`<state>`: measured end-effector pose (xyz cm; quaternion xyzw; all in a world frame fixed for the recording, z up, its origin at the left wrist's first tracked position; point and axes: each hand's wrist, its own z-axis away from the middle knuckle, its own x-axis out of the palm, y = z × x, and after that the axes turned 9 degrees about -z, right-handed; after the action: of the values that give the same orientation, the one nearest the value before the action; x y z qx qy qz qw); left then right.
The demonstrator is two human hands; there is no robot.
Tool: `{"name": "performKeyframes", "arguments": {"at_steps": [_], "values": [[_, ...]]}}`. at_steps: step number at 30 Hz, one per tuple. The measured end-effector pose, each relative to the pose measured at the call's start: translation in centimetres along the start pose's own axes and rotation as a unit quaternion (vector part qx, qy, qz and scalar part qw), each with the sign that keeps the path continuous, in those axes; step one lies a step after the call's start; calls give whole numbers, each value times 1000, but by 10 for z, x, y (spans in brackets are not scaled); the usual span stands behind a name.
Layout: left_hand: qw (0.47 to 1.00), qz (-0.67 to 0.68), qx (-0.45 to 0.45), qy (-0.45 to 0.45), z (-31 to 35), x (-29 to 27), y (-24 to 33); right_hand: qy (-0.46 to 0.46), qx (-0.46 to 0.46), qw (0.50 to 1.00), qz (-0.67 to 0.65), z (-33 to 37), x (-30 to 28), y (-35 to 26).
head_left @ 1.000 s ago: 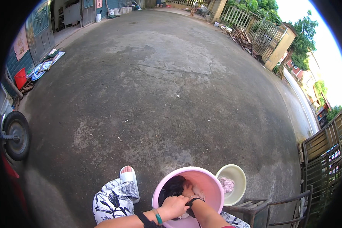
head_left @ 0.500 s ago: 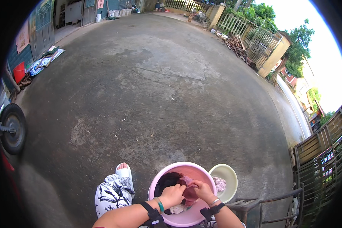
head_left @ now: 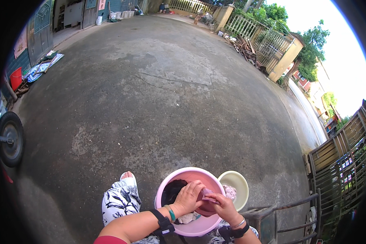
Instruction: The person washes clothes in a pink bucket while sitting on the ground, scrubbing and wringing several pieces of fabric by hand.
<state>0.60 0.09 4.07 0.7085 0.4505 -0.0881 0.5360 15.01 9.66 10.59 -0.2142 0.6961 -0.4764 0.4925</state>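
Note:
A pink basin (head_left: 196,231) stands on the ground right in front of me, with wet-looking laundry in it. Over it, both hands pinch a mauve-pink cloth (head_left: 207,196); its lower folds hang into the basin. My left hand (head_left: 188,197) has its fingers bent around the cloth's left side. On the other side, my right hand (head_left: 224,206) grips it between thumb and fingers. A black cloth (head_left: 171,194) lies at the basin's left, partly behind my left hand. Below my hands shows a whitish cloth (head_left: 187,218).
A pale yellow-green basin (head_left: 242,191) holding a light pink cloth (head_left: 230,192) touches the pink basin's right side. A dark metal frame (head_left: 280,209) stands at the lower right. My white-slippered foot (head_left: 129,179) is at left. A wheel (head_left: 10,139) stands far left on the concrete yard.
Both hands have risen a little with the mauve-pink cloth. My left hand has turned, its fingers now further over the cloth. The whole view has shifted slightly.

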Motion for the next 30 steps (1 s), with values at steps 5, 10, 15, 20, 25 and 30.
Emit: {"name": "performKeyframes", "arguments": {"at_steps": [5,10,15,20,25,30], "values": [[999,-13,28,-43,-3,-1,-8,23,8,1000,-6,3,8,15],[1000,12,-12,-15,-4,-3,-9,71,34,997,-18,0,16,29],[984,35,-151,-87,-8,-4,-8,88,80,991,-61,6,20,39],[984,37,-145,-95,-1,2,-8,85,18,989,-118,2,21,28],[988,45,-117,-84,-2,2,-4,61,21,989,-131,5,20,25],[991,42,-100,-81,0,8,-11,66,17,988,-139,6,21,19]]}}
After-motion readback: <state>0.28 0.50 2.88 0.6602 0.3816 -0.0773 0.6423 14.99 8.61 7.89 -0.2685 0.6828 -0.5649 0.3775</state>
